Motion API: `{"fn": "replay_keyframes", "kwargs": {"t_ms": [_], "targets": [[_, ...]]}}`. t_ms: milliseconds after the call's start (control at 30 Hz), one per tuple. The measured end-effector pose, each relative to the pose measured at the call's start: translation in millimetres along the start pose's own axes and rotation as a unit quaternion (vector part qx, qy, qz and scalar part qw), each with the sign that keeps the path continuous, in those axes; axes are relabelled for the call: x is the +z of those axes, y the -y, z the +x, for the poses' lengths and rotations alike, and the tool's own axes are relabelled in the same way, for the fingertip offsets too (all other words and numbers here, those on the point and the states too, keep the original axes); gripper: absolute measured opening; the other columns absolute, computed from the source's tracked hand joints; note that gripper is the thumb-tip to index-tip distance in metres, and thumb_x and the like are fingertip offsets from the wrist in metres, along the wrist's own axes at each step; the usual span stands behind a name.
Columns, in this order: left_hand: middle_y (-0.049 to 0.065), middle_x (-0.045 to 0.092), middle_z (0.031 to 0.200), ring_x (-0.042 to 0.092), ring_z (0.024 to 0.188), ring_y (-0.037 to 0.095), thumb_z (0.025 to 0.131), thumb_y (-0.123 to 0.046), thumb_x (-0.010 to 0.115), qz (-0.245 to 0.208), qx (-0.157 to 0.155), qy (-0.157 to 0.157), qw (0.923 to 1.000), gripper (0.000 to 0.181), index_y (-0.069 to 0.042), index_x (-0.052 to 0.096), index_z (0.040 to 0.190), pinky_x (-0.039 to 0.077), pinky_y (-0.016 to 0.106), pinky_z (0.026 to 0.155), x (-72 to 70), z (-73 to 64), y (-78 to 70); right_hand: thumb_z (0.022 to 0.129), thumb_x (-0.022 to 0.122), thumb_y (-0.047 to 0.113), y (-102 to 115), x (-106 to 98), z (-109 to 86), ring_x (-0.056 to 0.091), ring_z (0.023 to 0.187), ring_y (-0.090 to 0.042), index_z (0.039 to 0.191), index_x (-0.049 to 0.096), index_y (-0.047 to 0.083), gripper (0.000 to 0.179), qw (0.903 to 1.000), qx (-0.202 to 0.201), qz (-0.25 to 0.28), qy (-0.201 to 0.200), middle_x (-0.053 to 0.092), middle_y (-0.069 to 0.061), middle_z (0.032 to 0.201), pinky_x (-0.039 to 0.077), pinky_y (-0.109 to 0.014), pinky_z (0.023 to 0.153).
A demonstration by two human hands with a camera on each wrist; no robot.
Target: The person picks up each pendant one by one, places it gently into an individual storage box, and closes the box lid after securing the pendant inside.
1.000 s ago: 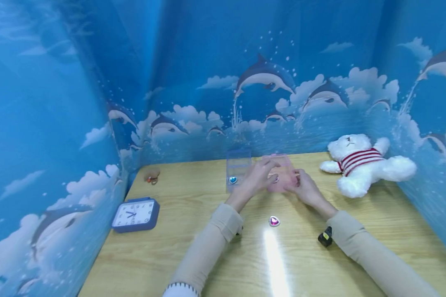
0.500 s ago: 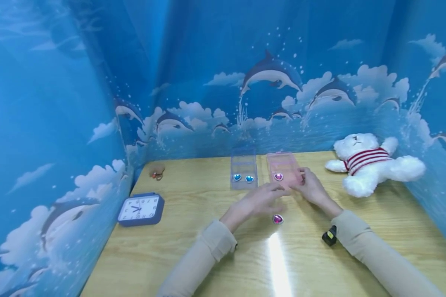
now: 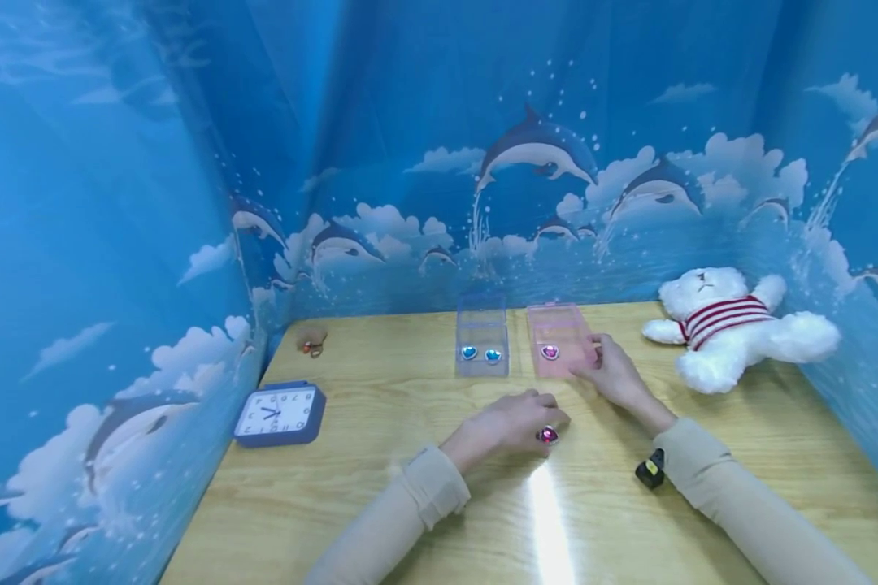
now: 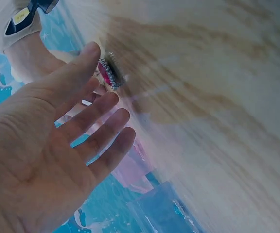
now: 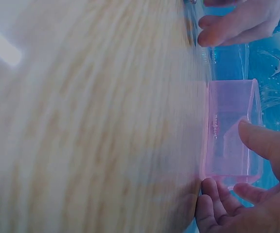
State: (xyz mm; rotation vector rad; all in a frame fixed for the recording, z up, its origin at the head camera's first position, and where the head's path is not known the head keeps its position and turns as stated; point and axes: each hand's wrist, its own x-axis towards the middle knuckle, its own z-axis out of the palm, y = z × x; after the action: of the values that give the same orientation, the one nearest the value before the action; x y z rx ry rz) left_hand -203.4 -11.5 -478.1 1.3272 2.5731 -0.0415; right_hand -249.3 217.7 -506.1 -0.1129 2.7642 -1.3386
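My left hand (image 3: 512,421) is low over the table with its thumb and fingertips at a pink heart-shaped gem (image 3: 548,435) with a silvery rim. In the left wrist view the fingers are spread and slightly bent, and this gem (image 4: 110,73) sits just beyond the thumb tip. Farther back, my right hand (image 3: 618,378) holds the right side of an open pink clear plastic box (image 3: 572,349), thumb over its wall and fingers at its side. Inside that box lies another pink gem (image 3: 549,352). An open blue clear box (image 3: 483,335) beside it contains two blue gems (image 3: 493,356).
To the right lies a white teddy bear (image 3: 732,325) in a striped shirt. A blue alarm clock (image 3: 278,414) is at the left, with a small brown trinket (image 3: 310,341) behind it. Dolphin-print curtains (image 3: 410,162) border the wooden table (image 3: 366,479).
My left hand has moved from over the pink box toward the front, down to the loose pink gem, uncovering both boxes. My right hand has stayed at the pink box. The view has shifted slightly.
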Motion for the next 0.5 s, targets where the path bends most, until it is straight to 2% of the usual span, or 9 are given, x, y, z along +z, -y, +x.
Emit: {"fn": "replay_keyframes", "kwargs": {"t_ms": [167, 267, 500], "targets": [[-0.007, 0.065, 0.136, 0.062, 0.119, 0.010, 0.098, -0.034, 0.074, 0.038, 0.000, -0.008, 0.9992, 0.033, -0.032, 0.071, 0.130, 0.057, 0.022, 0.096, 0.5, 1.2, -3.1, 0.101, 0.070, 0.018, 1, -2, 1.9, 0.061, 0.110, -0.042, 0.152, 0.032, -0.016, 0.072, 1.0000, -0.004, -0.003, -0.004, 0.057, -0.040, 0.132, 0.056, -0.043, 0.088], [-0.008, 0.067, 0.132, 0.063, 0.117, 0.009, 0.102, -0.030, 0.069, 0.060, -0.001, -0.013, 0.9981, 0.021, -0.033, 0.074, 0.122, 0.058, 0.020, 0.094, 1.9, 2.6, -5.3, 0.101, 0.070, 0.018, 1, -2, 2.7, 0.061, 0.111, -0.043, 0.152, 0.033, -0.015, 0.071, 1.0000, -0.006, -0.005, -0.006, 0.057, -0.039, 0.131, 0.056, -0.044, 0.088], [-0.008, 0.069, 0.124, 0.066, 0.108, 0.007, 0.107, -0.029, 0.061, 0.129, 0.012, -0.021, 0.9914, 0.020, -0.030, 0.074, 0.122, 0.058, 0.018, 0.087, 5.8, 3.5, -12.4, 0.103, 0.068, 0.019, -3, 3, 0.3, 0.061, 0.114, -0.044, 0.152, 0.034, -0.015, 0.069, 1.0000, -0.005, -0.001, -0.007, 0.057, -0.039, 0.132, 0.056, -0.049, 0.091]]}}
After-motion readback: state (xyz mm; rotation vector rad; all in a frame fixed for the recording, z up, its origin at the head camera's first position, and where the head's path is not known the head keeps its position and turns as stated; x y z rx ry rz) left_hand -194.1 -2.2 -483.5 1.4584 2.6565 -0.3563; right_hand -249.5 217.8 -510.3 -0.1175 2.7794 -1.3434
